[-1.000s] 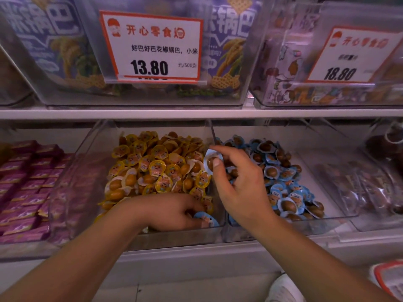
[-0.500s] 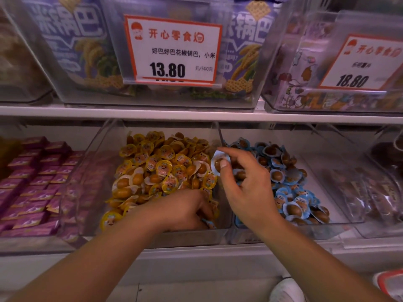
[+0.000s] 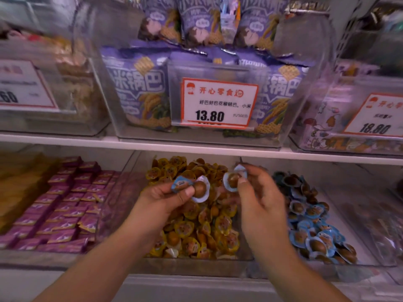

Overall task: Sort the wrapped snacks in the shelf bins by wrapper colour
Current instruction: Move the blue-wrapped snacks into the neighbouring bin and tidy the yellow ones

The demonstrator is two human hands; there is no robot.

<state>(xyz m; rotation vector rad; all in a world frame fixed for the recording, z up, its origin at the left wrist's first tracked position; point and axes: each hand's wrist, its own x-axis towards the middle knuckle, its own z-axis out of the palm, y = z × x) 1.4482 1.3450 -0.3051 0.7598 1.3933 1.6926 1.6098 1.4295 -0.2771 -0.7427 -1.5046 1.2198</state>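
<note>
Hands mid-frame, over yellow bin (image 3: 218,261). L hand (image 3: 161,199) pinches blue snack (image 3: 192,187), long axis across frame, egg end right. R hand (image 3: 259,192) fingers clamped on 2nd blue snack (image 3: 233,179), tilted up-right. Blue bin (image 3: 359,263) lower right.

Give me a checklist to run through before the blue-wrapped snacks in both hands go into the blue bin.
1. Left hand grips a blue-wrapped egg-shaped snack: ok.
2. Right hand pinches a second blue-wrapped snack: ok.
3. Both snacks over the clear bin of blue-wrapped snacks: not ok, they hang over the clear bin of yellow-wrapped snacks.
4. Yellow bin free of other blue strays: cannot tell.
5. Room in the blue bin: ok, bare floor shows at its right.
</note>
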